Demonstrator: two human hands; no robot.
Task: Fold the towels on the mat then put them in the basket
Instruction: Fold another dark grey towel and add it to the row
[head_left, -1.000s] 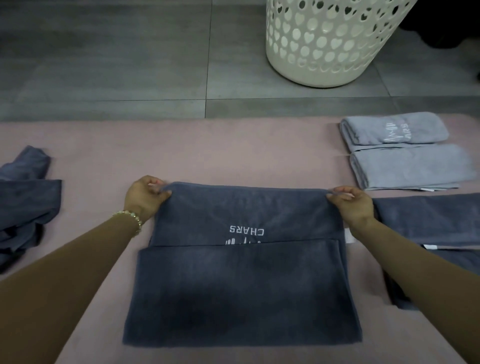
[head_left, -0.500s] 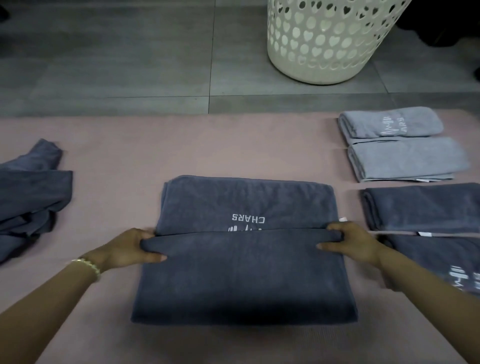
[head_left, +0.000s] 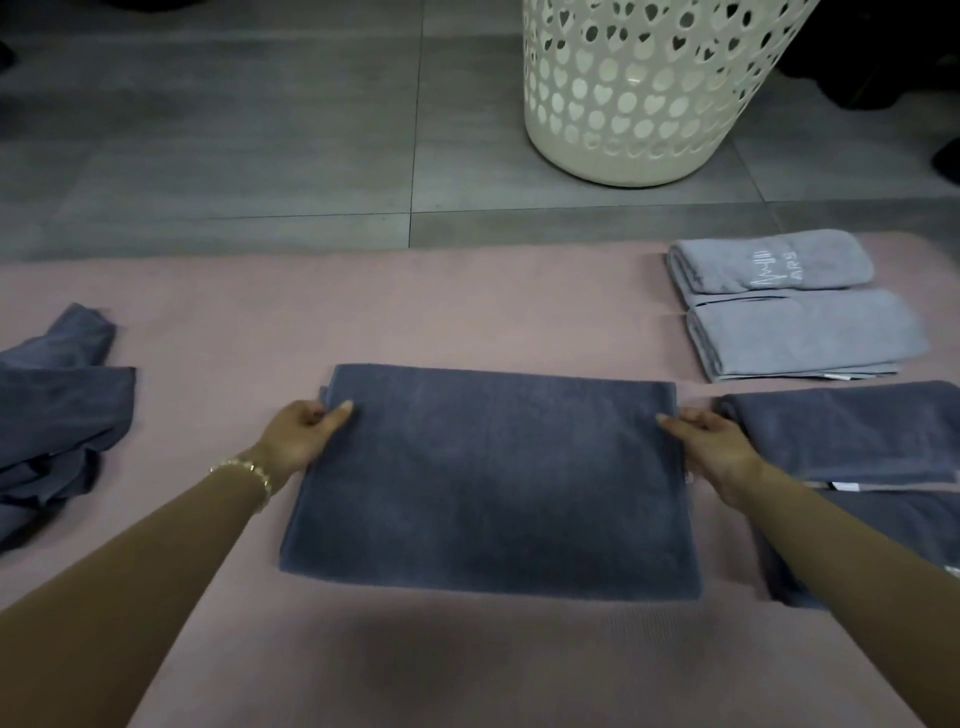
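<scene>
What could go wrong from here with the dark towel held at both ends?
1. The left hand and right hand pinch only the side edges of the dark towel; lifted so, its layers may sag open.
2. Its right edge lies close to the folded dark towels; a further fold could drag them askew.

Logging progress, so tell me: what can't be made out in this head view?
Basket contents: head view, top edge cuts off its rim.
Crumpled towels: head view, left edge cuts them; count unclear.
Folded dark stack: head view, right arm and right edge hide part.
</scene>
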